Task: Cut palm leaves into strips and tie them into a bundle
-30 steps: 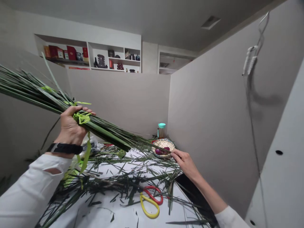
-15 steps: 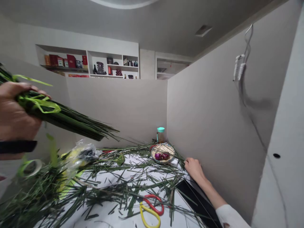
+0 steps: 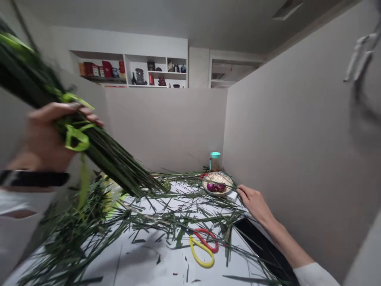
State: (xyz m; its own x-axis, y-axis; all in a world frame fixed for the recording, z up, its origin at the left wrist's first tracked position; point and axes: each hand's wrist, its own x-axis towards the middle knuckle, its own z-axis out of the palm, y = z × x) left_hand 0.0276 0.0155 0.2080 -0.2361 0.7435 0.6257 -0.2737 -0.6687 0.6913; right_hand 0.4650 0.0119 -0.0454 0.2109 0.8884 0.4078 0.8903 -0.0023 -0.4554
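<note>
My left hand [image 3: 50, 135] is shut around a thick bundle of long green leaf blades [image 3: 110, 159], blurred by motion, with a lime-green strip [image 3: 76, 137] wound about it near my fingers. The bundle's cut ends point down toward the table. My right hand [image 3: 254, 204] lies open at the table's far right, its fingers among thin loose blades, just right of a woven bamboo plate [image 3: 217, 183]. That plate holds small purple-red onions [image 3: 216, 187].
Cut green blades lie strewn over the white table [image 3: 149, 258]. Red-and-yellow-handled scissors [image 3: 204, 246] lie near the front. A teal-lidded jar [image 3: 214, 161] stands in the far corner, a black panel [image 3: 262, 246] lies at right, and grey partitions [image 3: 297, 159] rise behind and right.
My left hand and bundle have swung back into view from the far left, ends lowered. My right hand has moved away from the plate's rim. The whole view has shifted with my head.
</note>
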